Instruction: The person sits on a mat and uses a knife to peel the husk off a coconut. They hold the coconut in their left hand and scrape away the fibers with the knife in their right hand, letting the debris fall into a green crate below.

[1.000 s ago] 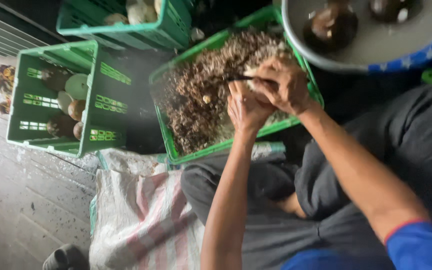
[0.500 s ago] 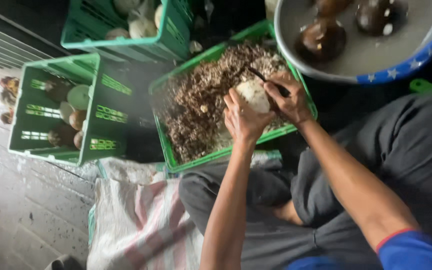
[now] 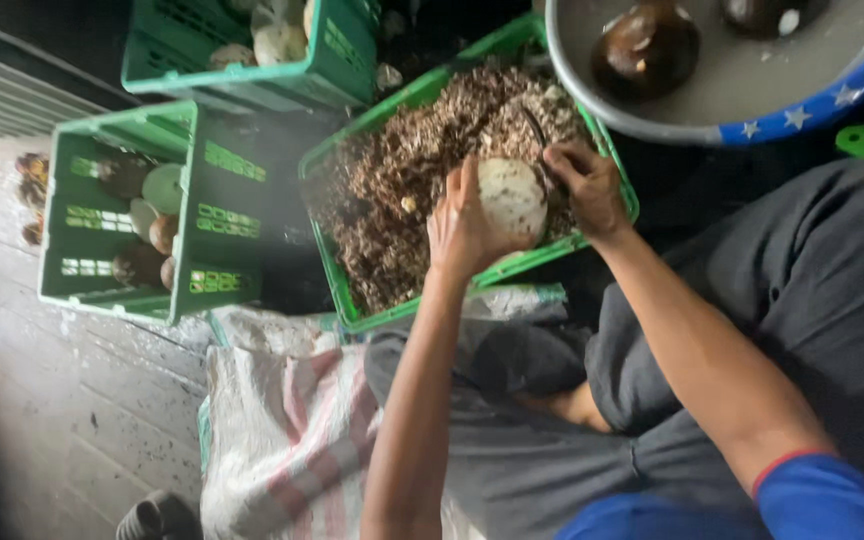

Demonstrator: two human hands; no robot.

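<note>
Our left hand (image 3: 464,228) grips pale peeled coconut (image 3: 512,197) over green crate (image 3: 337,280) of husk shavings — our right hand (image 3: 584,185) clenches dark knife (image 3: 542,140) against it; basin (image 3: 752,95) just beyond.

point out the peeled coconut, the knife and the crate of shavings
peeled coconut (image 3: 512,196), head view, on its pale rounded face
knife (image 3: 535,128), head view, on the dark blade above the right hand
crate of shavings (image 3: 324,255), head view, on its green left wall
</note>
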